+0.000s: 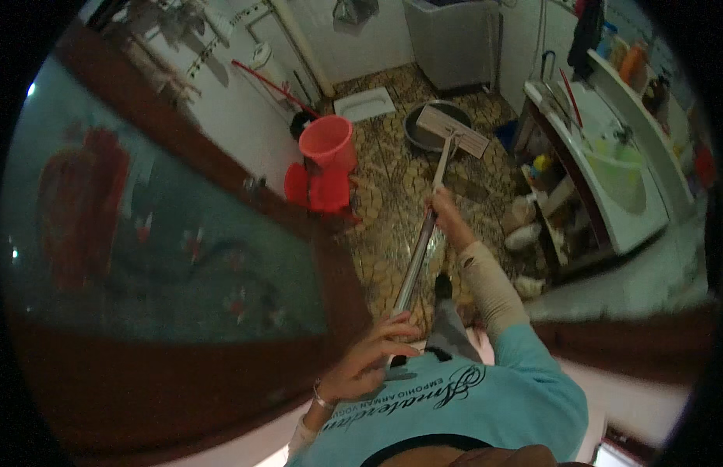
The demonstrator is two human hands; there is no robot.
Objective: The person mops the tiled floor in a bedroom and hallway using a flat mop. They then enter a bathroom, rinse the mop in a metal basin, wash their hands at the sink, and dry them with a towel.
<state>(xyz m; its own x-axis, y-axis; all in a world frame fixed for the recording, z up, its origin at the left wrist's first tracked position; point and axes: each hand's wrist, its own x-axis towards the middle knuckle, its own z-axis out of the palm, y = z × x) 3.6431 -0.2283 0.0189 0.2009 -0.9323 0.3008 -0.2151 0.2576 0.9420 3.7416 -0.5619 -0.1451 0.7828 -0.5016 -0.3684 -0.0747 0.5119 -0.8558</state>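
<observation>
A flat mop [419,248] slants away from my body, with a metal handle and a pale rectangular head [453,132]. My right hand [446,211] is closed around the handle partway down, below the head. Near my chest, my left hand [376,355] lies loosely around the handle's near end, its fingers somewhat spread. The handle's very end is hidden by that hand. The mop head is over a round dark basin [418,142], covering part of it; whether the two touch is unclear.
A pink bucket [329,140] stands by a red plastic stool [330,190] at left. A squat toilet [364,104] is set in the patterned floor [376,175]. At right is a washbasin counter [636,219] with items beneath. A wood-framed glass door [180,245] fills the left.
</observation>
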